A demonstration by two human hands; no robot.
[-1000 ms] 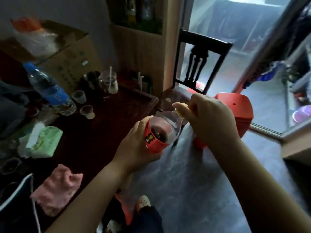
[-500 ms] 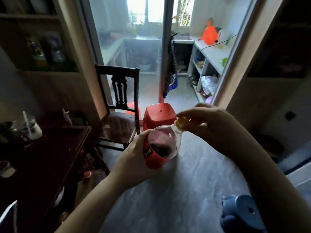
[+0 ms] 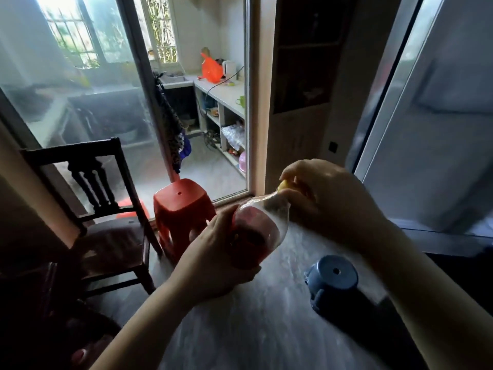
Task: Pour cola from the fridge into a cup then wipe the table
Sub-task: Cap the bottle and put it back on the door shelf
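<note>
One cola bottle [image 3: 257, 233] was in view, held in mid-air in front of the person, tilted with its neck up and to the right, over the floor [image 3: 253, 329]. Clear plastic, red label, dark liquid low inside; judged light, part-empty, with thin walls that would give under a squeeze. Smooth plastic could be slick if chilled. Best hold judged to be around the labelled body, with the other hand on the cap.

Left hand [image 3: 213, 265]: fingers wrapped round the labelled body. Right hand [image 3: 328, 201]: fingers closed over the yellow cap [image 3: 282, 185] at the neck. Whether the cap was on tight or loose could not be told.

No cup and no cloth showed in this view. The worktop was not clearly seen.

Counted around: one dark wooden chair [image 3: 101, 204] to the left, one red stool [image 3: 181, 209] beyond the bottle, one blue stool [image 3: 330, 281] lower right, near the right forearm. A glass door [image 3: 106, 102] stood behind, with shelves past it.
</note>
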